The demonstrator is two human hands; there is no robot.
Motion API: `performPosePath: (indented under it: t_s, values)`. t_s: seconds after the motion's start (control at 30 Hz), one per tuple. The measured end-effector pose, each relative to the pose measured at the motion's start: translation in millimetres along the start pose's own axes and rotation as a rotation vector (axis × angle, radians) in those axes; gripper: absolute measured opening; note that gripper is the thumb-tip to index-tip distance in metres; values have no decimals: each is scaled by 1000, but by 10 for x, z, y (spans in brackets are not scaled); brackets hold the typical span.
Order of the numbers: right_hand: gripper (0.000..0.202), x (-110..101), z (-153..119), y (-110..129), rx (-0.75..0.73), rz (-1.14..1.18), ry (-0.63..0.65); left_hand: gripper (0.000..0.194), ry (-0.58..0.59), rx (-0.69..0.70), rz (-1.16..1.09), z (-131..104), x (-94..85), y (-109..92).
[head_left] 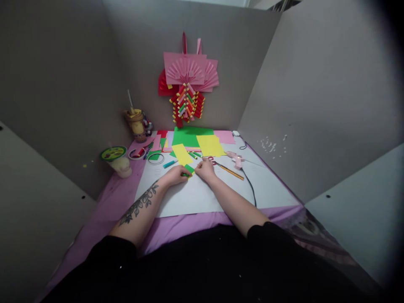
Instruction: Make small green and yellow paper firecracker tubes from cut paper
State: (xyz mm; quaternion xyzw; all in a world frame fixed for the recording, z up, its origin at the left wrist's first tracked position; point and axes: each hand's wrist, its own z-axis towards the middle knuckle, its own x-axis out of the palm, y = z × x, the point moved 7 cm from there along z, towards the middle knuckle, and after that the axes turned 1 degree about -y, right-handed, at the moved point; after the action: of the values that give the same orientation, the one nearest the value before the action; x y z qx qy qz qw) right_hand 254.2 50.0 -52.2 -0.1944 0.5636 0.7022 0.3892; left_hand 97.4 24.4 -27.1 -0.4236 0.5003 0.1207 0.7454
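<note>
Grey panels (142,54) box in my worktop (183,202), white surface over purple cloth (123,189); coloured paper sheets (194,136) sit at the far side, probably to stay reachable but off my elbows. Pink glue gun (237,160) is right of my hands, likely parked for a quick grab. Left hand (176,175) pinches a small green paper piece (190,168) low over the white, seemingly to steady it; right hand (205,169) has fingers curled at its yellow edge, can't tell if gripping.

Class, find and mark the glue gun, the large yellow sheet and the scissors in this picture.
Glue gun (237,161): head view, on its pink body.
Yellow sheet (211,146): head view, mid-sheet.
Scissors (210,159): head view, on the red handle.
</note>
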Motion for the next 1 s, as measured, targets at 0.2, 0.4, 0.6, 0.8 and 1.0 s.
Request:
performPosePath:
  t_s: [0.2,0.4,0.6,0.8,1.0]
  values:
    - [5,-86,58,-43,-21,54,-10,34,-19,11,6,14,20,47]
    - [36,-4,-31,54,-102,-88,133,28,-20,28,-10,-7,35,53]
    - [24,-45,30,-14,17,-114,89,27,23,73,51,-125,-24,-79]
    - [21,-59,39,-23,15,-102,72,30,96,22,96,-163,-70,-119]
    - [22,-136,27,-18,-18,26,-4,30,-46,-4,136,-160,-187,-109]
